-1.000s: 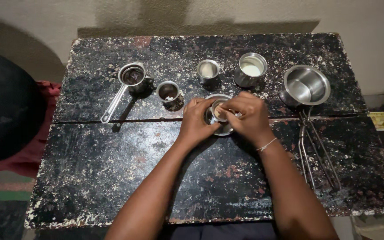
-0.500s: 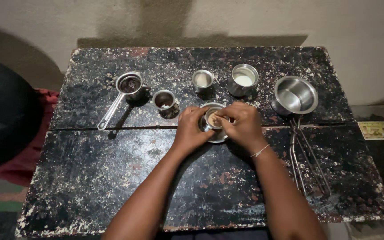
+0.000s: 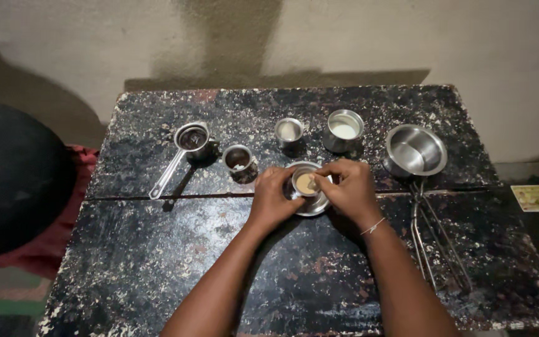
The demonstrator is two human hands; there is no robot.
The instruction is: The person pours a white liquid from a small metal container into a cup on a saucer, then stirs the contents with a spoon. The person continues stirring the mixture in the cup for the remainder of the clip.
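Observation:
A small steel tumbler (image 3: 306, 183) with light brown liquid stands inside a shallow steel bowl (image 3: 317, 204) near the middle of the black table (image 3: 157, 262). My left hand (image 3: 271, 200) wraps the tumbler's left side. My right hand (image 3: 349, 190) covers its right side, thumb and forefinger pinching the rim. Both hands rest on the bowl's edges.
Behind stand a long-handled strainer cup (image 3: 192, 138), a small cup with dark dregs (image 3: 238, 160), a tiny steel cup (image 3: 289, 131), a steel cup of milk (image 3: 344, 130) and an empty steel pot (image 3: 415, 150). Metal tongs (image 3: 435, 240) lie at right. A dark round object (image 3: 14, 181) is left.
The view has tilted so the table sits lower in the picture. My hands stay around the tumbler, whose brown liquid now shows between them.

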